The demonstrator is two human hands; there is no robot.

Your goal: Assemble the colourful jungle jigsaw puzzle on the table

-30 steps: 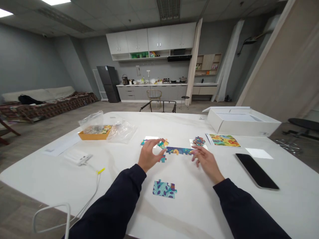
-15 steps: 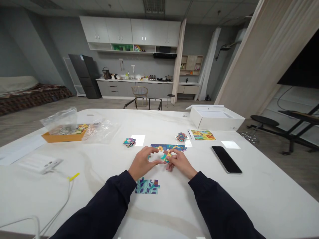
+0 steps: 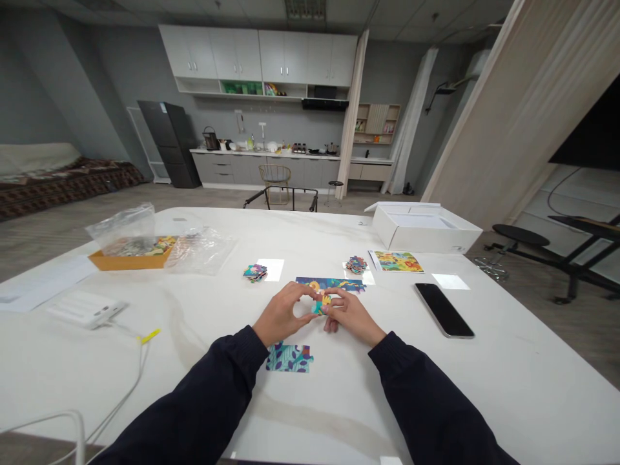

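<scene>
Between my two hands is a small jigsaw puzzle piece [image 3: 320, 306], coloured teal, yellow and brown, held just above the table. My left hand [image 3: 281, 314] pinches its left side with thumb and index finger. On the other side my right hand [image 3: 354, 316] grips it by thumb and fingertips. Behind the fingers lies a joined dark-blue puzzle strip [image 3: 334, 283], its lower edge partly covered. Nearer to me, by the left sleeve, rests a joined teal section with purple leaves [image 3: 289, 358].
Two piles of loose pieces, a left pile [image 3: 255, 272] and a right pile [image 3: 357, 265], flank the strip. Around them are a picture card [image 3: 397, 261], a phone [image 3: 444, 310], a white box [image 3: 426, 226], an orange tray [image 3: 128, 261] with plastic bags, and a cabled white device [image 3: 90, 311].
My left fingers have closed in on the puzzle piece, which both hands now hold. The view has shifted slightly.
</scene>
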